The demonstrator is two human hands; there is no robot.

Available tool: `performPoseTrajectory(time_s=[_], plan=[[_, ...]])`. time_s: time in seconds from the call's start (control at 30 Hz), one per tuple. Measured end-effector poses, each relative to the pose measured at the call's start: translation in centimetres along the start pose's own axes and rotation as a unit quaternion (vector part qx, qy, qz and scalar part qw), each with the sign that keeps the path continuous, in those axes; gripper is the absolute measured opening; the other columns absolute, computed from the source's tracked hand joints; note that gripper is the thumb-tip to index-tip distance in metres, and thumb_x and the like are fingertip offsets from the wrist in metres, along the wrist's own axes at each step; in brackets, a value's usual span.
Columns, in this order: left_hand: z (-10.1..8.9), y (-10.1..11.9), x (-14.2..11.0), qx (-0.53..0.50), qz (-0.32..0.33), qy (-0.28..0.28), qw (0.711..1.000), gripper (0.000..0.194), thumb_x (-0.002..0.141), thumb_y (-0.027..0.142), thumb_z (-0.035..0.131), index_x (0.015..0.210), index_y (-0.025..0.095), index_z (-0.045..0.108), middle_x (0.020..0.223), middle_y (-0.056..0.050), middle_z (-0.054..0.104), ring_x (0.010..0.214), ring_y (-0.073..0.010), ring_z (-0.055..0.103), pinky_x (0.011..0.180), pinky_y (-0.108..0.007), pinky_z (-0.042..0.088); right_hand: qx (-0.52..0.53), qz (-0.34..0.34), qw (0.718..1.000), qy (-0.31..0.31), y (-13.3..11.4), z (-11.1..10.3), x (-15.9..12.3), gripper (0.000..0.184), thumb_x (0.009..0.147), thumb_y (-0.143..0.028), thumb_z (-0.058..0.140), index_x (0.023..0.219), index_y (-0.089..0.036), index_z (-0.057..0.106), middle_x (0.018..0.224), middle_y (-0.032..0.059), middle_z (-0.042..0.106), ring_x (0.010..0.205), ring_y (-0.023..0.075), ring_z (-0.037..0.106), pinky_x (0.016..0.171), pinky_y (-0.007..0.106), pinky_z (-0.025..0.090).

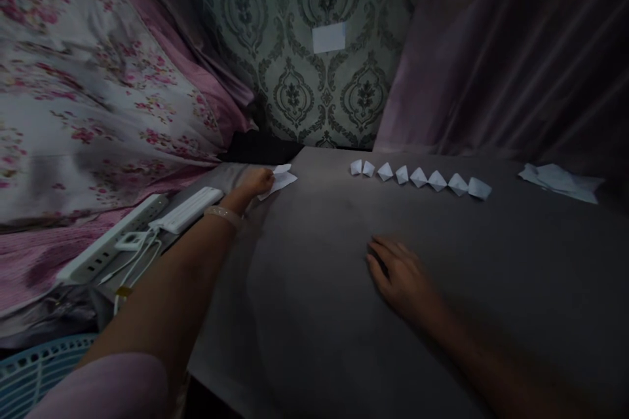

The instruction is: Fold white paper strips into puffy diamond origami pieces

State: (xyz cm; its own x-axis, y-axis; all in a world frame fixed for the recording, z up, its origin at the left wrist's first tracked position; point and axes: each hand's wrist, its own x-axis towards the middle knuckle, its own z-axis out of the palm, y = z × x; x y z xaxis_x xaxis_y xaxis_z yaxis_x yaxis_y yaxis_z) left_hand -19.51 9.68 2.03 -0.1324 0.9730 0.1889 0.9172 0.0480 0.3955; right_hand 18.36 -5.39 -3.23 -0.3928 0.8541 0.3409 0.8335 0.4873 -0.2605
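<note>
At the far left of the table, my left hand has its fingers closed on white paper. The hand covers part of that paper, so I cannot tell how many sheets there are. My right hand is over the middle of the grey table, thumb apart from the fingers and nothing in it. Beyond it runs a row of several small folded white paper pieces, most of them pointed like diamonds.
More white paper lies at the far right. A power strip and a white device with cables flank my left forearm. Bottom left is a blue plastic basket. Floral bedding, patterned wall and curtain bound the table.
</note>
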Motion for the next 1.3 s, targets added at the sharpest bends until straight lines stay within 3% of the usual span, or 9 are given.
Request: performPoseTrajectory(time_s=[0.17, 0.3, 0.5, 0.6, 0.67, 0.83, 0.93, 1.1, 1.3], plan=[[-2.6, 3.3, -0.6, -0.111, -0.039, 0.204, 0.972, 0.027, 0.092, 0.026, 0.046, 0.106, 0.010, 0.062, 0.113, -0.015, 0.064, 0.117, -0.0286, 0.052, 0.093, -0.038, 0.041, 0.025, 0.002, 1.000, 0.004, 0.1, 0.1, 0.0, 0.037, 0.094, -0.030, 0.042, 0.116, -0.014, 0.067, 0.129, 0.0134, 0.062, 0.119, 0.0307, 0.056, 0.100, 0.049, 0.044], [-3.7, 8.5, -1.4, -0.239, -0.007, 0.229, 0.943, 0.032, 0.094, 0.027, 0.045, 0.121, 0.012, 0.055, 0.110, -0.007, 0.067, 0.094, -0.0160, 0.062, 0.080, -0.028, 0.049, 0.133, 0.027, 0.990, 0.030, 0.5, 0.2, 0.3, 0.034, 0.091, -0.032, 0.046, 0.110, -0.015, 0.069, 0.123, 0.0138, 0.065, 0.116, 0.0295, 0.058, 0.100, 0.048, 0.045], [0.0, 16.9, -8.2, -0.697, -0.068, -0.066, 0.711, 0.017, 0.075, 0.022, 0.071, 0.088, 0.013, 0.065, 0.073, 0.000, 0.065, 0.060, -0.0094, 0.058, 0.058, -0.021, 0.048, 0.448, 0.223, 0.864, 0.060, 1.2, -2.0, 1.4, 0.038, 0.086, -0.052, 0.054, 0.094, -0.019, 0.070, 0.097, 0.0102, 0.073, 0.093, 0.0242, 0.068, 0.081, 0.038, 0.055], [2.9, 19.3, -11.2, -0.705, -0.138, -0.149, 0.679, 0.008, 0.077, 0.018, 0.070, 0.080, 0.012, 0.065, 0.070, 0.000, 0.065, 0.059, -0.0103, 0.059, 0.057, -0.022, 0.049, 0.592, 0.296, 0.746, 0.065, 1.5, -3.2, 1.5, 0.052, 0.083, -0.065, 0.051, 0.091, -0.016, 0.067, 0.090, 0.0115, 0.072, 0.077, 0.0197, 0.069, 0.067, 0.031, 0.057], [4.8, 20.1, -12.4, -0.694, -0.169, -0.175, 0.678, 0.005, 0.077, 0.014, 0.070, 0.078, 0.012, 0.065, 0.067, 0.000, 0.064, 0.056, -0.0100, 0.059, 0.055, -0.022, 0.049, 0.622, 0.311, 0.716, 0.066, 1.8, -3.5, 1.4, 0.050, 0.082, -0.064, 0.055, 0.088, -0.015, 0.066, 0.078, 0.0081, 0.070, 0.063, 0.0158, 0.066, 0.057, 0.028, 0.055], [7.9, 19.8, -13.5, -0.626, -0.225, -0.242, 0.706, 0.007, 0.078, 0.007, 0.065, 0.083, 0.012, 0.064, 0.074, -0.005, 0.067, 0.060, -0.0113, 0.063, 0.057, -0.022, 0.052, 0.539, 0.364, 0.757, 0.062, 2.6, -3.4, 1.3, 0.022, 0.076, -0.028, 0.072, 0.091, -0.014, 0.063, 0.059, -0.0008, 0.063, 0.046, 0.0100, 0.054, 0.041, 0.020, 0.044], [8.4, 18.4, -13.4, -0.574, -0.191, -0.241, 0.759, 0.022, 0.083, 0.009, 0.057, 0.104, 0.015, 0.059, 0.080, -0.005, 0.067, 0.064, -0.0110, 0.063, 0.060, -0.022, 0.053, 0.500, 0.405, 0.765, 0.041, 3.0, -3.7, 1.4, 0.047, 0.081, -0.017, 0.065, 0.125, -0.011, 0.051, 0.055, -0.0040, 0.060, 0.041, 0.0097, 0.049, 0.035, 0.019, 0.039], [8.4, 15.9, -13.0, -0.346, 0.139, -0.188, 0.909, 0.050, 0.080, 0.007, 0.051, 0.128, 0.020, 0.051, 0.117, -0.011, 0.060, 0.098, -0.0196, 0.062, 0.086, -0.037, 0.052, 0.506, 0.400, 0.764, 0.031, 4.1, -3.8, 1.6, 0.069, 0.082, -0.017, 0.062, 0.145, -0.016, 0.032, 0.050, -0.0081, 0.052, 0.041, 0.0109, 0.046, 0.036, 0.019, 0.035], [8.4, 15.5, -13.2, -0.159, 0.421, -0.125, 0.884, 0.052, 0.083, 0.008, 0.045, 0.133, 0.020, 0.049, 0.140, -0.012, 0.047, 0.124, -0.0261, 0.044, 0.105, -0.045, 0.037, 0.519, 0.432, 0.737, -0.033, 4.9, -3.5, 2.0, 0.035, 0.083, -0.019, 0.061, 0.117, -0.019, 0.061, 0.065, -0.0007, 0.062, 0.050, 0.0116, 0.053, 0.045, 0.024, 0.044]])
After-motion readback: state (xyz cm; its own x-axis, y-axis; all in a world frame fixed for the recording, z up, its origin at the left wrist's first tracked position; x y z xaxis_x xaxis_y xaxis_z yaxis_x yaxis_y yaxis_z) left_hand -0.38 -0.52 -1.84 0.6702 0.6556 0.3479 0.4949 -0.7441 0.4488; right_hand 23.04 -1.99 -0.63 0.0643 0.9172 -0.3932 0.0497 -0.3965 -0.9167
